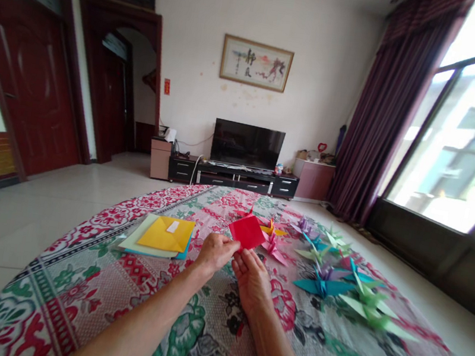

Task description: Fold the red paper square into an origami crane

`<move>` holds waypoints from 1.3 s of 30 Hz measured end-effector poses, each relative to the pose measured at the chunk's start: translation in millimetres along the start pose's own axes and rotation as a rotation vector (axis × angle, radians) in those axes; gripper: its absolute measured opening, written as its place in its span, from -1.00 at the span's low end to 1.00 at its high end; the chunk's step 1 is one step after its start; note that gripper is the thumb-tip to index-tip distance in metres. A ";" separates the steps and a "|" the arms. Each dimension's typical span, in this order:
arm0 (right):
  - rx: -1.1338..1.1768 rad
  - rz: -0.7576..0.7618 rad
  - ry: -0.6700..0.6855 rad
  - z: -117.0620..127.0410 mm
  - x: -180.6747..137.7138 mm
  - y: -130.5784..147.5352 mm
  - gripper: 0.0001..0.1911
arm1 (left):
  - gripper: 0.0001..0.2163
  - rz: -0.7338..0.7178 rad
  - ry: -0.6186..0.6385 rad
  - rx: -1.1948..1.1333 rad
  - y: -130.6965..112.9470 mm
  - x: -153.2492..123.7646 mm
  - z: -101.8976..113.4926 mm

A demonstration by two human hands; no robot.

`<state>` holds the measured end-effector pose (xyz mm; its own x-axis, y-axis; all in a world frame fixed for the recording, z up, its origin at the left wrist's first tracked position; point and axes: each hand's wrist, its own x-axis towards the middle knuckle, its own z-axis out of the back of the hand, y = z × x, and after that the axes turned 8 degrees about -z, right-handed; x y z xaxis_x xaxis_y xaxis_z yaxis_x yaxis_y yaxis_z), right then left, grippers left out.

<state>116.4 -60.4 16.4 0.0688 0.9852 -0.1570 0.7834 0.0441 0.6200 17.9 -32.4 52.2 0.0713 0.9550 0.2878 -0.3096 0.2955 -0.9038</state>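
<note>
A small red square of folded paper [247, 231] is held up over the table with one corner pointing towards me. My left hand [216, 254] pinches it near that lower corner, thumb against the paper. Palm up, my right hand [254, 278] lies just below the same corner, its fingers stretched out and their tips at the paper's edge; whether they touch it is hard to tell. Close behind the paper stand a yellow paper crane [273, 230] and a pink paper crane [274, 247].
A stack of coloured paper with a yellow sheet [167, 238] on top lies to the left, a white scrap [172, 227] on it. Several paper cranes, among them a blue one [323, 284] and a green one [372, 308], spread over the right side of the flowered tablecloth [127, 305].
</note>
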 end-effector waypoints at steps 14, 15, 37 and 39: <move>-0.066 0.042 0.019 2.2 0.9 -5.3 -0.66 | -0.86 -0.160 -0.063 0.002 1.6 0.1 -1.4; -0.075 0.036 0.027 1.9 0.6 -5.8 -0.67 | -0.85 -0.171 -0.071 -0.056 2.4 0.6 -2.1; -0.458 0.176 0.019 -1.8 -6.0 -10.6 -0.66 | -0.71 -0.138 0.037 -0.658 9.2 4.7 10.2; -0.478 0.188 0.027 -2.5 -6.6 -10.6 -0.67 | -0.71 -0.141 0.041 -0.660 8.2 5.8 13.3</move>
<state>106.0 -66.9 12.7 0.1606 0.9870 0.0064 0.3884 -0.0691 0.9189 3.1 -24.7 50.6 0.1081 0.9027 0.4164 0.3488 0.3578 -0.8662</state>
